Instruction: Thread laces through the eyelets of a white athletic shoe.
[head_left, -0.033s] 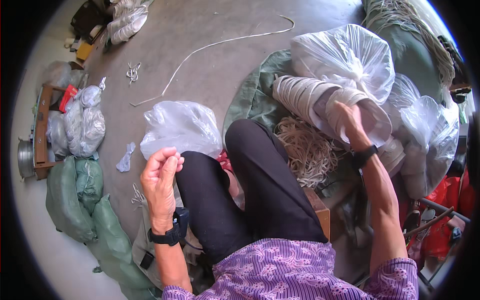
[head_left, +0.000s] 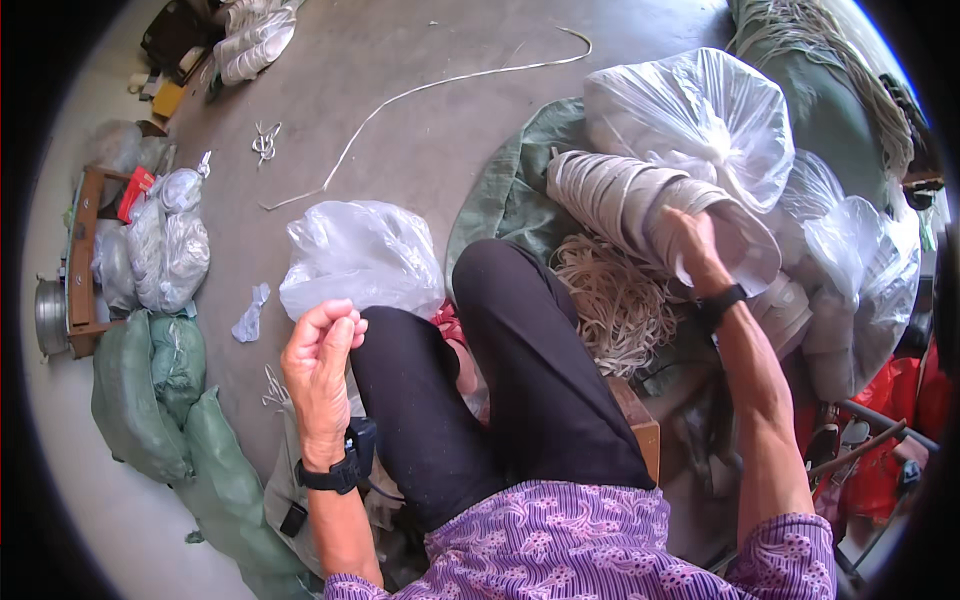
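Observation:
A long stack of nested off-white cup-shaped pieces (head_left: 620, 205) lies on its side to my right, its wide mouth facing me. My right hand (head_left: 693, 248) is in that mouth, its fingers curled around the nearest piece (head_left: 745, 245); some fingertips are hidden. My left hand (head_left: 325, 350) is raised by my left knee, with fingers bent in toward the thumb and nothing visible in it. Just beyond it sits a crumpled clear plastic bag (head_left: 360, 255). Below the stack is a tangled heap of cream-coloured strips (head_left: 615, 305).
A tied translucent bag (head_left: 690, 110) stands behind the stack, on green sheeting (head_left: 515, 190). More filled plastic bags (head_left: 855, 280) crowd the right. Green sacks (head_left: 140, 400) and a wooden rack (head_left: 85, 250) line the left side. A loose strip (head_left: 400, 100) curves across the floor.
My right hand and the nearest piece of the stack have shifted very slightly. My left hand stays in place.

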